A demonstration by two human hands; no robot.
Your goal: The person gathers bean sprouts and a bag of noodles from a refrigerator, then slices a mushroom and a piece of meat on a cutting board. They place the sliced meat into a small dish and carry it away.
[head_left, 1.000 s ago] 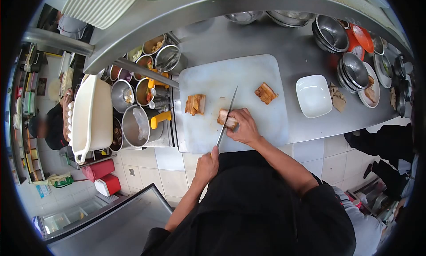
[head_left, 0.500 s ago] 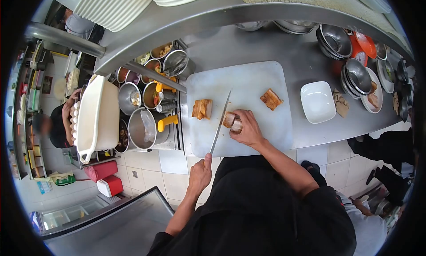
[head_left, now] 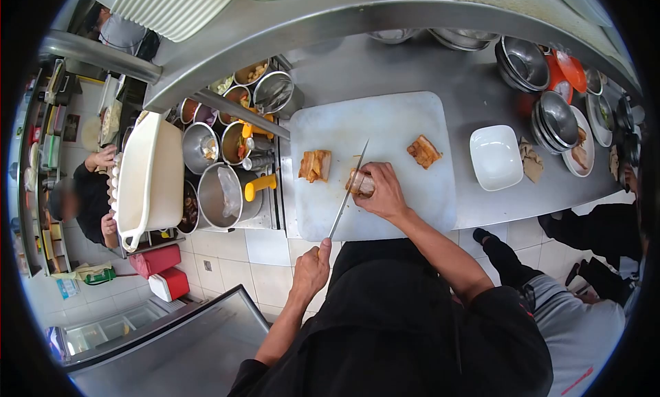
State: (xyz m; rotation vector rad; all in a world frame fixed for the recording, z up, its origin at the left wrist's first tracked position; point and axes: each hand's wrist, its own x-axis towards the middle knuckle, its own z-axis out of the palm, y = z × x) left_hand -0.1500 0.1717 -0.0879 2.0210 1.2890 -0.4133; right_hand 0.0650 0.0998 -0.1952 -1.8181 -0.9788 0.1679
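My left hand (head_left: 311,271) is wrapped around the handle of a long knife (head_left: 348,184), whose blade points away from me over a white cutting board (head_left: 385,112). Beside the blade, my right hand (head_left: 379,193) grips a piece of roasted pork belly (head_left: 361,184), and the blade lies right along its left end. Part of that piece is hidden under my fingers. Another browned pork piece (head_left: 315,165) lies on the left of the board, and a smaller one (head_left: 423,152) on the right. Small crumbs dot the board between them.
Right of the board stand a white square bowl (head_left: 496,158), stacked metal bowls (head_left: 555,118) and a white oval plate (head_left: 579,160). Metal pots (head_left: 221,197) of ingredients and a cream tub (head_left: 152,180) are at left. A steel shelf (head_left: 330,36) crosses above. People stand at both sides.
The knife has shifted slightly right, its blade now against the pork in my right hand. The pork has turned a little. At the right, a person in grey has moved closer.
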